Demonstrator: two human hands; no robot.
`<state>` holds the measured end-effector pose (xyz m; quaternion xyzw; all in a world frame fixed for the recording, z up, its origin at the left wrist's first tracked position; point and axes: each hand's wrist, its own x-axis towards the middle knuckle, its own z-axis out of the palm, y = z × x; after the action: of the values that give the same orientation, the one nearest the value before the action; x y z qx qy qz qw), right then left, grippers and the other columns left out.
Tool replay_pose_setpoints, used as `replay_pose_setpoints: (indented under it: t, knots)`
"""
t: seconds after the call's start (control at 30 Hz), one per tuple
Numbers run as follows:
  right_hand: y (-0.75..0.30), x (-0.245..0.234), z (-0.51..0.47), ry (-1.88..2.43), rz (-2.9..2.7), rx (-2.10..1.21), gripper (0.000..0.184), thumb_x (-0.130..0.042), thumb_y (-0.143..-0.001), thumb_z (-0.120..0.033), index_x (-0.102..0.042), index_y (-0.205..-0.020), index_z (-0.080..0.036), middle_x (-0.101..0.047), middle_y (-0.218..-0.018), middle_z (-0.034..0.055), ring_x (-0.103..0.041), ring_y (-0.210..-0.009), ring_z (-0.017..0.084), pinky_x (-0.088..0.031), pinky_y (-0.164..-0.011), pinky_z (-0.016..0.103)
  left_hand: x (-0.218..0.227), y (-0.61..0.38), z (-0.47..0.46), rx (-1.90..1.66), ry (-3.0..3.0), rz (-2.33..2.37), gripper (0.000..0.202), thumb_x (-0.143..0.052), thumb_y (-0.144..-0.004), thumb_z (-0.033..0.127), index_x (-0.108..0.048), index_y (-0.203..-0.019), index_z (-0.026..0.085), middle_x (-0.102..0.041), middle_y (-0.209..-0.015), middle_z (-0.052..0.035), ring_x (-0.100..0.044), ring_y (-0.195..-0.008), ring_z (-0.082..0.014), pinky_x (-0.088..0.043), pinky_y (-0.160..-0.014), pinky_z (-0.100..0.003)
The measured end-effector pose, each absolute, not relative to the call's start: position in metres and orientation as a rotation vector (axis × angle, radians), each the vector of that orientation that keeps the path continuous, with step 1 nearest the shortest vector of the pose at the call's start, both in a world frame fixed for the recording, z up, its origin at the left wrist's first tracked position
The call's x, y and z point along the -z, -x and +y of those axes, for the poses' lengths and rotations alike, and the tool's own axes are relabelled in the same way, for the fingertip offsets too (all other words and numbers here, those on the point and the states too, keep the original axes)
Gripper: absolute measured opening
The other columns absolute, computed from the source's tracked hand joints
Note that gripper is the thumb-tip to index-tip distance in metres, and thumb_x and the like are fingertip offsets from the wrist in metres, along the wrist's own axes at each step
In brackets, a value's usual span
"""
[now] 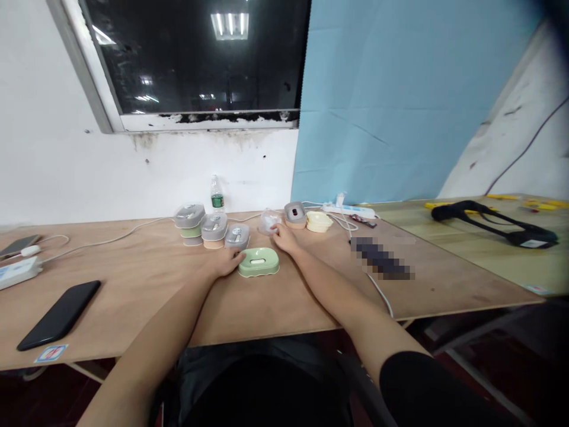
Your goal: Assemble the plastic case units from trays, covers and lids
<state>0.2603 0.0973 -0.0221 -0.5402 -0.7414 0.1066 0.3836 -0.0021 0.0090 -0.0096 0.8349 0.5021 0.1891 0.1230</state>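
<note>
My left hand [227, 262] has its fingers closed on the left end of a light green oval soap dish [259, 261], which rests on the table with an elongated slot in its sunken middle. Farther back, my right hand [284, 238] pinches the edge of a crumpled-looking clear plastic piece [269, 220], whose exact kind I cannot make out. Left of it stands a grey-lidded box [237, 236]. Beyond my right hand are a grey and peach dish [295, 214] and a pale yellow dish [319, 221].
Lidded boxes [214, 230] stand stacked at the back left, near a plastic bottle [217, 194]. A black phone [59, 314] lies at the left front. Power strips [351, 210], white cables and a blurred dark object [381, 259] are on the table [267, 314]. A black strap frame [498, 224] lies right.
</note>
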Motion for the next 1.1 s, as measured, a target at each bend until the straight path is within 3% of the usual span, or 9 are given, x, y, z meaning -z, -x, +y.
replay_pose_setpoints:
  t: [0.13,0.3,0.43,0.57,0.83,1.1]
  knots:
    - [-0.266,0.023,0.090,1.317,-1.743,-0.319,0.019,-0.058,-0.075,-0.026,-0.054,-0.093,-0.022,-0.056,-0.065,-0.0045,-0.055,-0.065,0.016,-0.040,-0.063,0.026,0.010,0.002,0.009,-0.558,-2.446,1.474,0.046,-0.034,-0.093,0.053,-0.065,-0.095,0.019,-0.069,-0.085,-0.0057,-0.062,-0.074,-0.0193,-0.042,-0.063,-0.028]
    - [-0.270,0.009,0.076,1.214,-1.544,-0.343,0.031,-0.064,-0.074,-0.047,-0.048,-0.086,-0.022,-0.055,-0.060,-0.0049,-0.054,-0.060,0.016,-0.040,-0.061,0.026,0.005,0.000,0.003,-0.657,-2.432,1.580,0.047,-0.039,-0.091,0.055,-0.063,-0.114,0.021,-0.070,-0.091,-0.0070,-0.064,-0.082,-0.0224,-0.045,-0.069,-0.030]
    - [-0.260,-0.005,0.064,1.053,-1.536,-0.538,0.036,-0.052,-0.081,-0.059,-0.046,-0.087,-0.023,-0.057,-0.059,-0.0032,-0.051,-0.051,0.014,-0.038,-0.052,0.025,-0.004,-0.004,-0.006,-1.004,-2.390,1.585,0.059,-0.043,-0.092,0.053,-0.043,-0.139,0.017,-0.066,-0.109,-0.0098,-0.063,-0.092,-0.0227,-0.046,-0.083,-0.033]
    - [-0.241,-0.016,0.045,1.004,-1.642,-0.938,0.038,-0.046,-0.083,-0.062,-0.043,-0.084,-0.024,-0.055,-0.053,-0.0048,-0.044,-0.038,0.010,-0.030,-0.039,0.022,-0.009,-0.009,-0.012,-1.199,-2.254,1.554,0.071,-0.043,-0.092,0.054,-0.023,-0.149,0.016,-0.059,-0.124,-0.0122,-0.061,-0.096,-0.0218,-0.045,-0.089,-0.034]
    - [-0.231,-0.030,0.031,0.983,-1.582,-1.268,0.032,-0.040,-0.084,-0.054,-0.041,-0.079,-0.023,-0.045,-0.039,-0.0063,-0.037,-0.031,0.010,-0.025,-0.034,0.020,-0.018,-0.012,-0.017,-1.306,-2.168,1.658,0.057,-0.042,-0.094,0.049,-0.038,-0.142,0.019,-0.062,-0.115,-0.0098,-0.059,-0.103,-0.0238,-0.043,-0.092,-0.035]
    - [-0.251,-0.033,0.039,1.026,-1.557,-1.517,0.022,-0.039,-0.084,-0.034,-0.047,-0.070,-0.019,-0.037,-0.033,-0.0053,-0.028,-0.028,0.008,-0.017,-0.031,0.019,0.001,-0.012,0.000,-1.254,-1.909,1.399,0.053,-0.035,-0.095,0.052,-0.053,-0.125,0.012,-0.067,-0.078,-0.0042,-0.063,-0.081,-0.0193,-0.047,-0.079,-0.031]
